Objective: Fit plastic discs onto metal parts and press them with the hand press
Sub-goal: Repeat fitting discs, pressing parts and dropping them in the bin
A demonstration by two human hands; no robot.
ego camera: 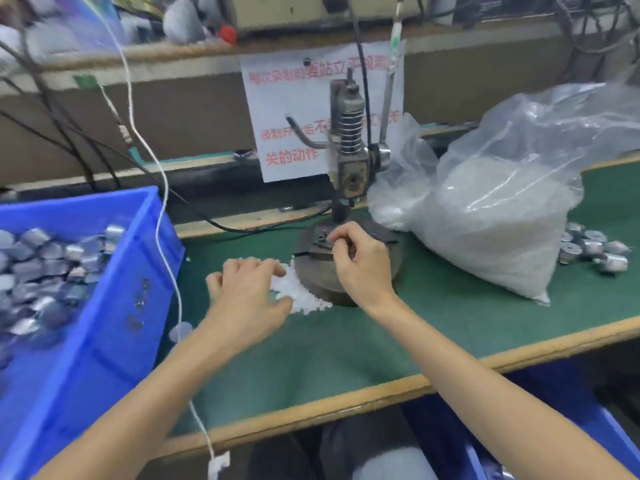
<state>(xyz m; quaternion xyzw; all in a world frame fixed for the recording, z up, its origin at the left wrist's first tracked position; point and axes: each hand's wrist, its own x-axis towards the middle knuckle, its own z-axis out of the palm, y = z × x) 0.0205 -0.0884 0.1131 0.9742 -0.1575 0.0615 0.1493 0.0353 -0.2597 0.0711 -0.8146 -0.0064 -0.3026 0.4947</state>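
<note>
Much seems left: silver metal parts fill the blue plastic crate; left hand grip loose over white plastic discs, right hand grip curled at the grey hand press base, hold unclear.

Table is green matting with a tan wood edge. Bin is bright blue, and the metal parts in it are silvery grey. Plastic discs are white. The bag is clear with white stuff inside. Hand press is dull dark grey. Sign is white with red lettering, and the cable is white too.
</note>
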